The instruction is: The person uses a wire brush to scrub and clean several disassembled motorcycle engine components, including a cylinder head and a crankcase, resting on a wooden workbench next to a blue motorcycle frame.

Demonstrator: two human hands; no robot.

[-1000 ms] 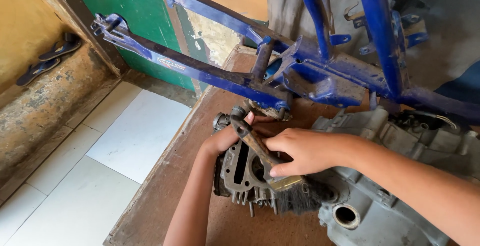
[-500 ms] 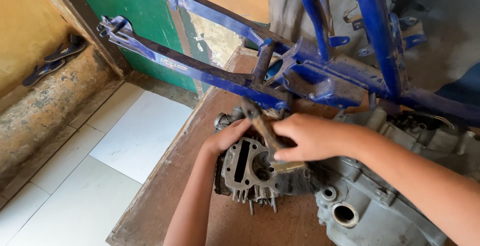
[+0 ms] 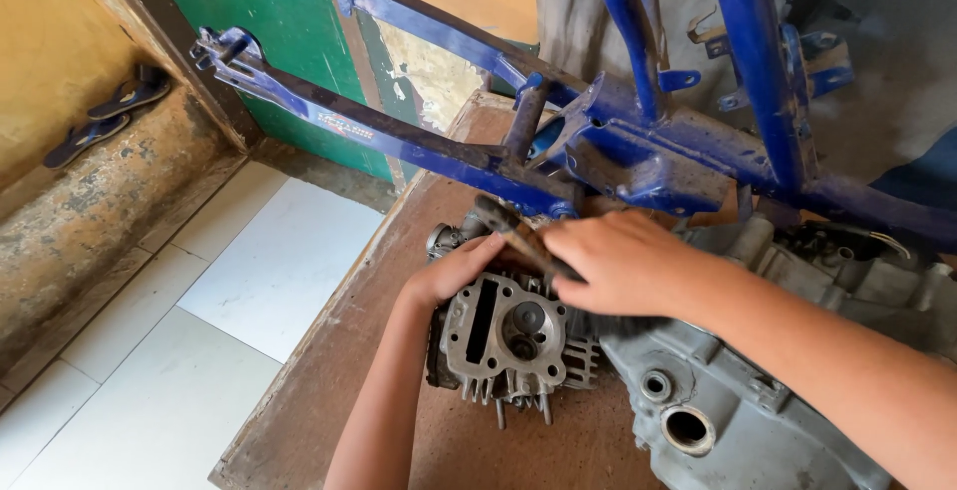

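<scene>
Blue frame (image 3: pixel 638 166), grey cylinder head (image 3: pixel 503 335), green wall (image 3: pixel 264 11).

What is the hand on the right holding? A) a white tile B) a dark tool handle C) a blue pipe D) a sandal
B: the right hand is wrapped around a dark tool handle that sticks out up and left from its grip, just above the grey engine cylinder head.

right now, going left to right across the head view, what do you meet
sandals → white floor tiles → left hand → cylinder head → right hand → grey engine case
</scene>
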